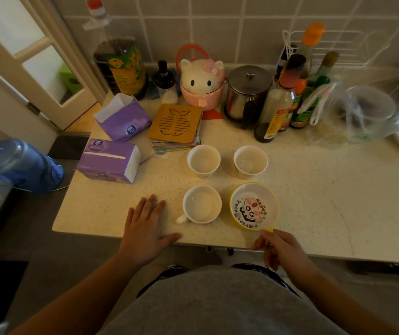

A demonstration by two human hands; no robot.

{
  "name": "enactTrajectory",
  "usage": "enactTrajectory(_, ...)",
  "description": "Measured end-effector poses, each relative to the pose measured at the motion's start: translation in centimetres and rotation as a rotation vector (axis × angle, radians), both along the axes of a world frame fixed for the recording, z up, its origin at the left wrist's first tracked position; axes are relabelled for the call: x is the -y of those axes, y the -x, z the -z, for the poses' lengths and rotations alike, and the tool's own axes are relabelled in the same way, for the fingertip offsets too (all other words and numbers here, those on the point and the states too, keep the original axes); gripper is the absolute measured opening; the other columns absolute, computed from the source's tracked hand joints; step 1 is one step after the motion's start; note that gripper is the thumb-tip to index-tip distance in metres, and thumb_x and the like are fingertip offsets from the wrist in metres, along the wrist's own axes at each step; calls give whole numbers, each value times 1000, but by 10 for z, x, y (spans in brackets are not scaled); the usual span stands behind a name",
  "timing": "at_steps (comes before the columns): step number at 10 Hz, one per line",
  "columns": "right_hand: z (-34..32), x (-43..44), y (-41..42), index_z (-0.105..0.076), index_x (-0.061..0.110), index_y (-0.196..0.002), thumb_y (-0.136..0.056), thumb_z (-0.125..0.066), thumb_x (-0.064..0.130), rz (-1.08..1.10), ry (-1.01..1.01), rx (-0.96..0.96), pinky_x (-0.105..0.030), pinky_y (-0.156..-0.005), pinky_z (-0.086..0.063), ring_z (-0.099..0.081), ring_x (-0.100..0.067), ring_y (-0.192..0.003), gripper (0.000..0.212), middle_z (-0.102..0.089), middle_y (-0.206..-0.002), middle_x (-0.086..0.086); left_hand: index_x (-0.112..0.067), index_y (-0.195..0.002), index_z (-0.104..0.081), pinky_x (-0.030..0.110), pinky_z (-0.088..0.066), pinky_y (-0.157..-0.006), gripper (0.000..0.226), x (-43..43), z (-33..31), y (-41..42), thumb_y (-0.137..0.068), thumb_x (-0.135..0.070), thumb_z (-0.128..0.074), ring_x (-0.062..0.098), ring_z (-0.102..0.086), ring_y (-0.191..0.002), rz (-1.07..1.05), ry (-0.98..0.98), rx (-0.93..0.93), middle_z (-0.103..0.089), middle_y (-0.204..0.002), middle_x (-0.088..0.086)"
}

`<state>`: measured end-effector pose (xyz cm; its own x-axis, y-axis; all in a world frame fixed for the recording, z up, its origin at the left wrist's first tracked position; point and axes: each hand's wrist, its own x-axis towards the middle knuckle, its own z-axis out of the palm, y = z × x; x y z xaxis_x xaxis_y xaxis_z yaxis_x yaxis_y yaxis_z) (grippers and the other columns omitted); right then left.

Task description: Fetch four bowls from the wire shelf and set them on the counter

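Four vessels stand in a square on the pale speckled counter. Two plain white bowls, one at the left and one at the right, form the back row. In front are a white cup-like bowl with a small handle and a yellow-rimmed bowl with a cartoon print inside. My left hand lies flat on the counter, fingers spread, just left of the handled white bowl. My right hand is at the counter's front edge, fingertips pinching the yellow bowl's small handle. A white wire shelf hangs on the tiled wall at the back right.
Along the back wall are a large dark oil bottle, a cat-shaped jar, a steel canister and several sauce bottles. Two purple tissue packs, a wooden trivet and a plastic bag crowd the counter's sides.
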<state>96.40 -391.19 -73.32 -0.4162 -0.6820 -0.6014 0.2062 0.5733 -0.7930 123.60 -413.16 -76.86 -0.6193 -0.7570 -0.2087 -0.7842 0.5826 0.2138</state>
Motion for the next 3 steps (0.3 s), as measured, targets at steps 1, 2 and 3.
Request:
enactTrajectory(1, -8, -5, -1, -71, 20, -73, -93, -56, 34, -9, 7, -94, -28, -44, -46, -56, -21, -48, 29, -67, -66, -19, -29, -151, -19, 53, -14, -118, 105, -1, 3, -1, -68, -92, -33, 28, -8, -149, 7, 5, -1, -15, -162, 4)
enactTrajectory(2, -17, -13, -6, -65, 35, -85, -86, -65, 39, -7, -2, -307, -25, -51, -53, -64, -11, -54, 4, -69, -76, 7, -28, -148, -26, 51, -20, -116, 97, 2, 1, -2, -71, -85, -42, 27, -17, -146, 6, 10, -30, -22, -159, 4)
enactTrajectory(3, -41, -22, 1, -56, 35, -103, -80, -67, 45, 75, -24, -496, -27, -55, -58, -68, -15, -64, 27, -63, -97, 14, -27, -130, -48, 40, -43, -99, 61, -8, -3, -14, -81, -63, -56, 19, -45, -124, -58, 13, -164, -50, -133, -1)
